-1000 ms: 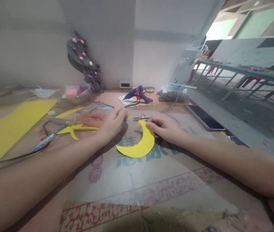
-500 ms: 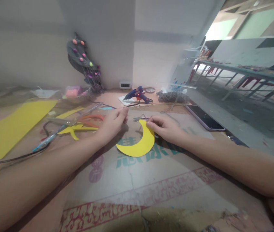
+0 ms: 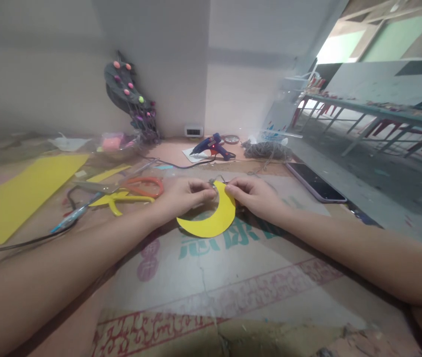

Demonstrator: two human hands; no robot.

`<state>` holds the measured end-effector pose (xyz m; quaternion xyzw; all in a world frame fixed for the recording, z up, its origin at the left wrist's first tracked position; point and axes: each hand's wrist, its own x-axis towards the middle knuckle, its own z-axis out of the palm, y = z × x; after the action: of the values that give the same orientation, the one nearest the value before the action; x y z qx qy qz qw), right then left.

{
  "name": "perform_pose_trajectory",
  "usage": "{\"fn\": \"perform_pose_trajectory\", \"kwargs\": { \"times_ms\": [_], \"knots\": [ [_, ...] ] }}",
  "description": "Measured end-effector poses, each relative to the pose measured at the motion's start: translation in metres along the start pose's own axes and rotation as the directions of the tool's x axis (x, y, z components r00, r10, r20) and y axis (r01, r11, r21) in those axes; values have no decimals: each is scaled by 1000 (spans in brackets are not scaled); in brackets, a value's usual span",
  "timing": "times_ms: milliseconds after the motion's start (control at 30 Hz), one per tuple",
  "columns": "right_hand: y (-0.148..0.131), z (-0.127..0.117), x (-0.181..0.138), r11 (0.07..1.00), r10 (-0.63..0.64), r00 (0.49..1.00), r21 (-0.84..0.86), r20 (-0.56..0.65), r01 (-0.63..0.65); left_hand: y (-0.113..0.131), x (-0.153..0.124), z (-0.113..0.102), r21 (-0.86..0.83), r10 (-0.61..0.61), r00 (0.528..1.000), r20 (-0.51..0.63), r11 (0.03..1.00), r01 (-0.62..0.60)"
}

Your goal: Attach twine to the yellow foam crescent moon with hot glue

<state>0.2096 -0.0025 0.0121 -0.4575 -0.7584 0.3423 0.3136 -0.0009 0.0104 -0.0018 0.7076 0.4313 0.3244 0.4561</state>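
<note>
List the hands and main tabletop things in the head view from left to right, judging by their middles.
Large yellow sheet, orange-handled scissors, left hand, yellow crescent, right hand, phone.

2 hands [image 3: 257, 194]; right pinches yellow crescent [image 3: 212, 226]; left just beside; blue glue gun [image 3: 209, 144] behind

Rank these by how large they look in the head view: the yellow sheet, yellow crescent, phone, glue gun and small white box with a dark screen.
1. Yellow sheet, even cut off by the frame
2. Yellow crescent and phone: similar spans, so unranked
3. Glue gun
4. Small white box
</note>
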Motion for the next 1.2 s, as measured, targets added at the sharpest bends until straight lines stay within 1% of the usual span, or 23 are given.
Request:
{"fn": "perform_pose_trajectory", "kwargs": {
  "times_ms": [100, 200, 233, 300, 367, 400, 467, 533, 600, 633, 700, 767, 833, 900, 933, 1000, 1067, 1133, 1200],
  "knots": [
    [2, 4, 1, 1000, -9, 1000, 0, 24, 9, 5, -3, 2, 59, 16, 999, 45, 998, -19],
    [3, 2, 3, 997, -62, 997, -50, 38, 64, 5, -2, 1, 107, 11, 1000, 21, 994, -13],
    [3, 0, 5, 994, -74, 997, -77, 17, 75, 3, -1, 0, 106, 3, 1000, -5, 994, -2],
    [6, -7, 9, 982, -102, 992, -170, -77, 88, -2, 1, -1, 64, -20, 998, -55, 998, 23],
    [11, -15, 14, 949, -170, 970, -292, -171, 115, -5, 3, -1, 0, -36, 997, -70, 999, 36],
    [15, -18, 17, 923, -222, 958, -355, -182, 147, -5, 3, -1, -15, -40, 997, -65, 999, 39],
    [23, -21, 21, 849, -338, 934, -465, -113, 251, -3, 3, 0, 4, -44, 999, -27, 999, 44],
    [32, -20, 24, 770, -404, 915, -541, -3, 338, 1, 1, 0, 55, -36, 999, 12, 998, 36],
    [38, -18, 26, 728, -397, 915, -585, 67, 359, 4, -1, 0, 104, -13, 998, 63, 995, 7],
    [40, -17, 27, 721, -377, 923, -601, 77, 345, 5, -1, 0, 122, 5, 996, 89, 992, -16],
    [42, -16, 29, 721, -337, 940, -625, 59, 298, 4, -2, -1, 152, 40, 990, 133, 987, -60],
    [42, -18, 30, 744, -283, 959, -626, 24, 235, 2, -2, -2, 182, 59, 987, 152, 979, -87],
    [41, -21, 31, 779, -202, 979, -601, 31, 180, 0, -1, -2, 218, 73, 985, 157, 970, -106],
    [38, -25, 31, 798, -168, 985, -581, 36, 157, -2, -1, -2, 238, 81, 981, 174, 964, -122],
    [37, -27, 32, 804, -183, 983, -575, 3, 152, -2, -1, -2, 237, 81, 980, 184, 964, -124],
    [35, -31, 32, 829, -233, 965, -543, -120, 133, -1, -1, -2, 217, 66, 977, 201, 970, -110],
    [33, -35, 31, 879, -260, 939, -457, -225, 135, 1, -2, -3, 192, 37, 976, 213, 978, -78],
    [29, -39, 28, 909, -285, 927, -376, -243, 181, 3, -3, -4, 168, 0, 974, 229, 985, -39],
    [22, -39, 23, 896, -338, 911, -378, -238, 233, 4, -3, -5, 151, -29, 970, 241, 989, -8]
  ]
}}
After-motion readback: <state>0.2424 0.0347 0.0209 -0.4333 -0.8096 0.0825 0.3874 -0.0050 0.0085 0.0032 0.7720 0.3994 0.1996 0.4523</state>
